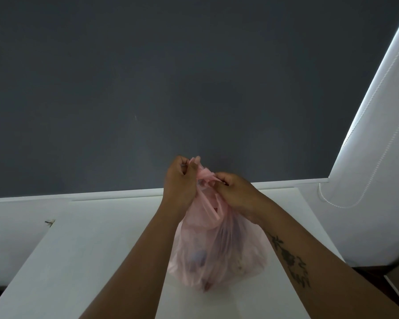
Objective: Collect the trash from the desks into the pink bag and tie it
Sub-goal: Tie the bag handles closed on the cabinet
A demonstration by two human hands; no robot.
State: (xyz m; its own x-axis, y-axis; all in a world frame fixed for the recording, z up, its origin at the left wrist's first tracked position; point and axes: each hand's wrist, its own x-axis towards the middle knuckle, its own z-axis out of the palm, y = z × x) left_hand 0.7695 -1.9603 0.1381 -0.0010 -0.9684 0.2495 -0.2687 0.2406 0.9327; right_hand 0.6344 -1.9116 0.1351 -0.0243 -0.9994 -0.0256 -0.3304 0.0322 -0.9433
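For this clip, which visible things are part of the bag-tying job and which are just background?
Part of the job:
pink bag, with trash inside
bag handles
left hand
right hand
white desk, under the bag

Just background:
dark grey wall
white roller blind
bead cord

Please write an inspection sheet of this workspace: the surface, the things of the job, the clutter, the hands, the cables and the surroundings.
Surface: white desk, bare around the bag.
Job's things: pink bag stands on the desk, filled, its handles gathered at the top.
Clutter: nothing seen.
Grippers: left hand and right hand each pinch a bag handle.
Cables: nothing seen; only a blind cord hangs at right.
Surroundings: dark grey wall, white roller blind.
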